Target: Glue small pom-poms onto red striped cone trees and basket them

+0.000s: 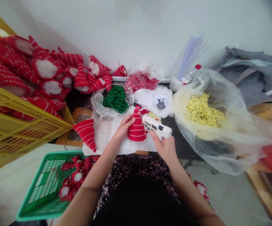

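Both forearms reach forward and inward. The left hand (123, 125) pinches the side of an upright red knit cone (137, 131), ringed with dashed white stitching, over white paper (109, 128); any fingers behind it are hidden. The right hand (166, 147) wraps a smooth white glue gun (158, 125) angled toward the cone, its tip hard to make out.

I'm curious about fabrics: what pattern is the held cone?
The cone is red with dashed white lines; see the head view.
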{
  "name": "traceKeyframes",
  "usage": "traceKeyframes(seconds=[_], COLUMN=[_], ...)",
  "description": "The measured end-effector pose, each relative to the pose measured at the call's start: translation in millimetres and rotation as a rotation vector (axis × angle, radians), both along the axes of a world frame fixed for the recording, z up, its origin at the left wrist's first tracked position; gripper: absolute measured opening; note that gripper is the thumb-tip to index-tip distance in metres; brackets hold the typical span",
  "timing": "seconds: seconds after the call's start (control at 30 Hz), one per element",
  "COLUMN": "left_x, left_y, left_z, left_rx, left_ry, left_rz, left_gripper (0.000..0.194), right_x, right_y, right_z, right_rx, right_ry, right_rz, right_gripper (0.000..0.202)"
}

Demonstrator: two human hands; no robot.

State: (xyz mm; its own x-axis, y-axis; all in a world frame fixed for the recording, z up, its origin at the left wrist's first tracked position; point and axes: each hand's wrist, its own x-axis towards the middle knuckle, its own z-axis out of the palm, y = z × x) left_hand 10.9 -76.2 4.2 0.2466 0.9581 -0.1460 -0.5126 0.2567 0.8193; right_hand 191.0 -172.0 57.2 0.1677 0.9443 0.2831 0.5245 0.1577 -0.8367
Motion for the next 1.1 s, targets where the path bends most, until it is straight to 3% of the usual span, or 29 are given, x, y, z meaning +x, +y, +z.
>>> traceKeyframes(seconds=[0.1, 0.2, 0.33, 0.4, 0.47, 0.53, 0.6, 0.67, 0.8, 0.93, 1.1], left_x=[-1.2, -4.0, -7.8, -8.8, -9.2, -9.4, -9.8, -10.2, -11.2, -12.1, -11.8], left_y=[0.0, 0.8, 2.7, 3.3, 3.3, 3.2, 3.1, 3.2, 3.9, 4.3, 4.3], left_z=[-0.1, -0.6, -1.3, -1.5, -1.6, -1.4, -1.1, -0.9, -2.6, -5.9, -6.3], left_rx=[-0.023, -0.064, -0.125, -0.133, -0.130, -0.119, -0.109, -0.099, -0.094, -0.115, -0.123], left_ry=[-0.004, -0.015, -0.045, -0.052, -0.049, -0.041, -0.038, -0.035, -0.027, -0.030, -0.050], left_rz=[0.020, 0.048, 0.096, 0.117, 0.127, 0.122, 0.111, 0.101, 0.100, 0.092, 0.080], left_gripper=[0.045, 0.048, 0.050, 0.050, 0.048, 0.048, 0.048, 0.048, 0.048, 0.047, 0.048], right_x=[11.0, 37.0, 79.5, 96.3, 108.0, 114.2, 115.6, 114.1, 115.4, 126.3, 123.9], right_y=[2.7, 9.0, 14.7, 13.9, 11.6, 9.1, 7.7, 8.4, 16.8, 27.9, 31.8], right_z=[-6.6, -17.8, -37.2, -44.9, -48.2, -45.7, -38.3, -29.0, -16.6, -16.0, -13.3], right_rx=[-0.009, -0.156, -0.345, -0.369, -0.439, -0.559, -0.680, -0.754, -0.821, -0.885, -0.732], right_ry=[-0.013, 0.081, 0.388, 0.410, 0.225, -0.132, -0.485, -0.679, -0.762, -0.773, -0.808], right_rz=[-0.060, -0.133, -0.076, -0.069, -0.118, -0.198, -0.249, -0.268, -0.239, -0.192, -0.253], right_gripper=[0.042, 0.049, 0.053, 0.051, 0.054, 0.058, 0.061, 0.063, 0.067, 0.063, 0.062])
